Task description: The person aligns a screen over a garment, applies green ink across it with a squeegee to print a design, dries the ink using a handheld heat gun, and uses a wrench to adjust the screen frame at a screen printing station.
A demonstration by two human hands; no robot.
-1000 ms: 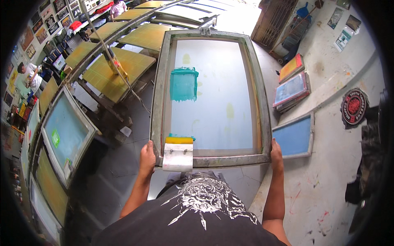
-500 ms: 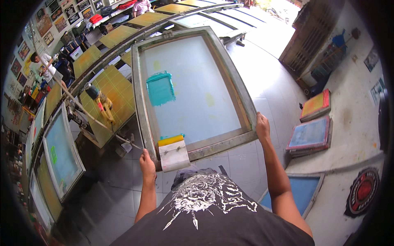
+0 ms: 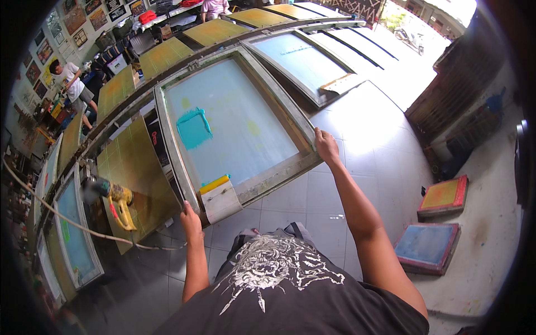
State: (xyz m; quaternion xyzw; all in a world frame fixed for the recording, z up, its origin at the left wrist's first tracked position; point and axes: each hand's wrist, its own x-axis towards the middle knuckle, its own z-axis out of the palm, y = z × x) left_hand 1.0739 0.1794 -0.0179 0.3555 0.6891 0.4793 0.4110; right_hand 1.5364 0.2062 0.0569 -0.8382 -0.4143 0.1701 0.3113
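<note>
Both my hands hold a screen printing frame [image 3: 266, 196], tilted, by its near corners. My left hand [image 3: 191, 221] is closed on the near left corner, and my right hand [image 3: 326, 146] grips the right side close to the near right corner. Pale blue mesh [image 3: 240, 128] fills the frame. A patch of thick teal ink [image 3: 194, 129] lies on its left part. At the near left inside corner rests a squeegee [image 3: 221, 202] with a white body and a yellow edge; teal ink shows along that edge.
Left of the frame is a yellowish printing board [image 3: 131, 162], with a corded yellow-and-black power tool [image 3: 120, 201] over it. Another screen [image 3: 298, 58] lies beyond on the right. Stacked small screens [image 3: 427, 248] stand at the right wall. Two people [image 3: 72, 84] [image 3: 214, 8] are farther back.
The held frame has gone left in view and sits lower against the row of boards. More of the screen at its right shows. The power tool appears lower and farther left.
</note>
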